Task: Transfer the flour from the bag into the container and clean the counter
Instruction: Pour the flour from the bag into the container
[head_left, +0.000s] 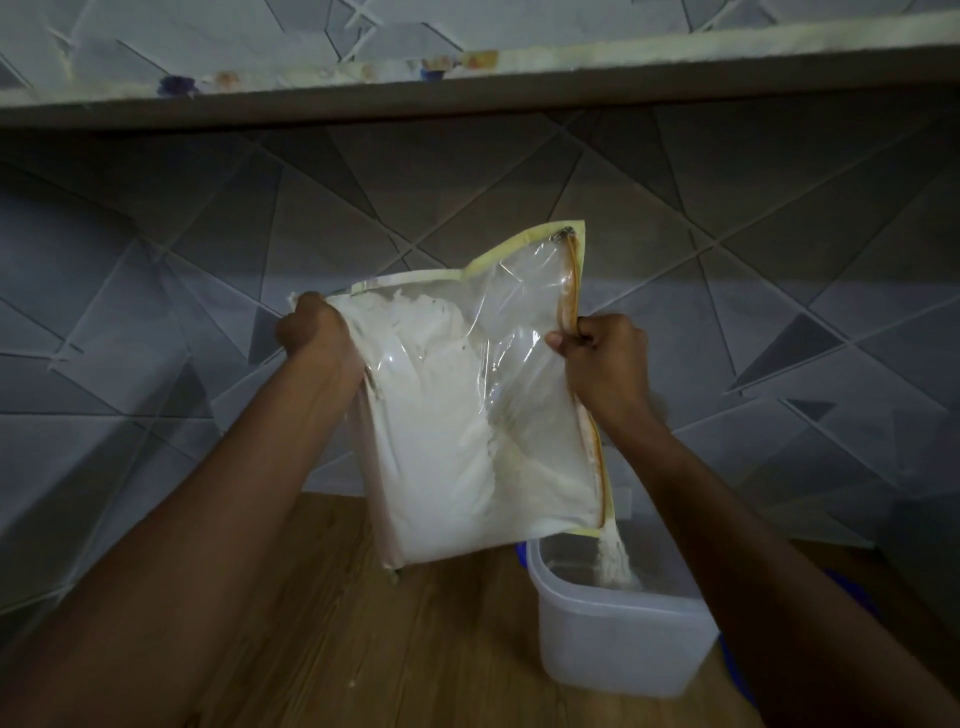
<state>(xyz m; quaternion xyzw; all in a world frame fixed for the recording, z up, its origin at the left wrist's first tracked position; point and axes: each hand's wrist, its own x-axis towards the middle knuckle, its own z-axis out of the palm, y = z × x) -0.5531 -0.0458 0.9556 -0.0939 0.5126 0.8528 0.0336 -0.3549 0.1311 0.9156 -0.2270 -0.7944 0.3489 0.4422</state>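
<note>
Your left hand (317, 332) grips the clear flour bag (483, 415) at its 10 o'clock corner; your right hand (605, 358) pinches its zipper edge at 3 o'clock. From the bag's 5 o'clock corner, flour (615, 561) streams into the translucent container (618, 639) on the wooden counter (363, 649).

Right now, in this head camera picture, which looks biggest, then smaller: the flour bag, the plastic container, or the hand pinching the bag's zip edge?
1. flour bag, clearly largest.
2. plastic container, partly hidden by the arm, so its full size is unsure.
3. right hand, smallest.
The bag is held nearer the camera, which may exaggerate its lead.
</note>
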